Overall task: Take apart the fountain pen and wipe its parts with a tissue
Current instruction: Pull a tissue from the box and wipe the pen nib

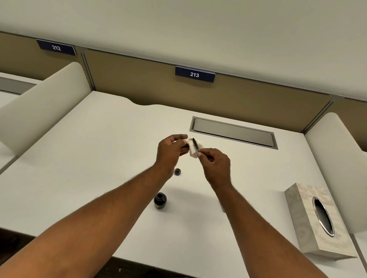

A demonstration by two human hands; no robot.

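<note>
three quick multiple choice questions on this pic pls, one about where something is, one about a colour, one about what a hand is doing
1. Where is the tissue box?
A. beside the left divider
B. on the metal hatch
C. on the right side of the desk

2. What colour is the number plate marked 213?
A. dark blue
B. red
C. green

3. What is the right hand doing?
A. lying flat on the desk
B. pinching a thin dark pen part against the tissue
C. reaching into the tissue box

Answers:
1 C, the box lies near the desk's right edge, by the right divider.
2 A, the plate is dark blue with white digits.
3 B, its fingertips grip the pen part, which rests on the tissue held in the left hand.
</note>
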